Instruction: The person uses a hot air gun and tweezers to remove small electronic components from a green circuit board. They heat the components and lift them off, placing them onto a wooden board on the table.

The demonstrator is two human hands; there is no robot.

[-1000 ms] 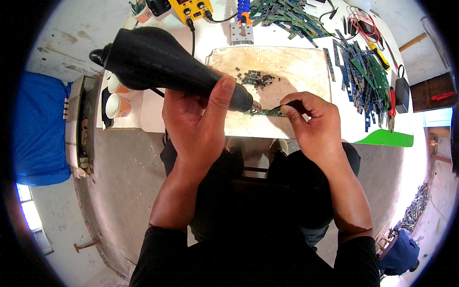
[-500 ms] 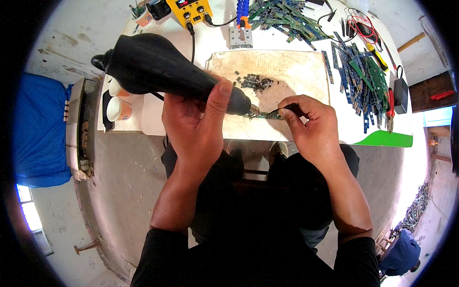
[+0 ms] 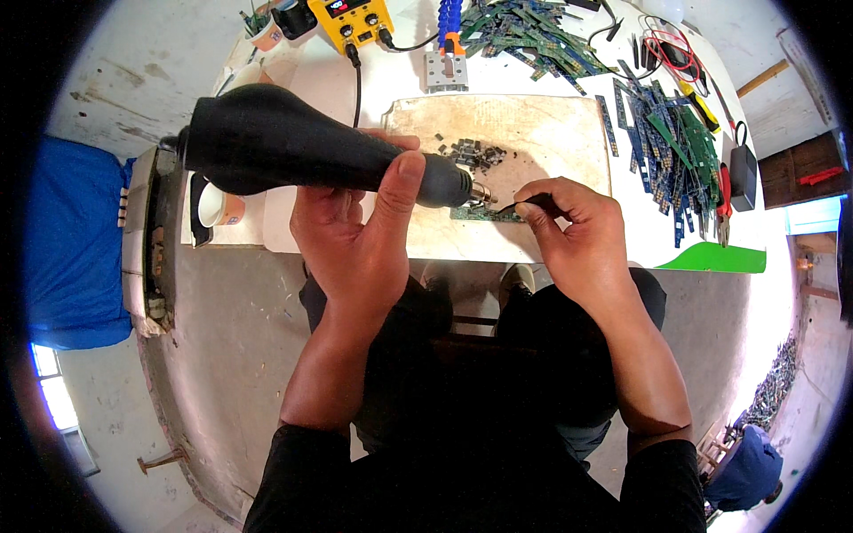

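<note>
Left hand point(image 3: 355, 238) clamped round black hot-air gun point(image 3: 302, 144); right hand point(image 3: 577, 224), apart, pinches dark slim tool point(image 3: 544, 203). Green board point(image 3: 469, 214) at nozzle point(image 3: 482, 194): judged underway. Board's 12 o'clock: loose chips point(image 3: 481, 155), judged done. 2 o'clock: heaped strips point(image 3: 662, 147), done or left unclear.

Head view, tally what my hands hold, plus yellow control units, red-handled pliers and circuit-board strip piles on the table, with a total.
Held hot-air gun: 1
Held tweezers: 1
Yellow control unit: 1
Red-handled pliers: 1
Circuit-board strip piles: 2
Total: 6
</note>
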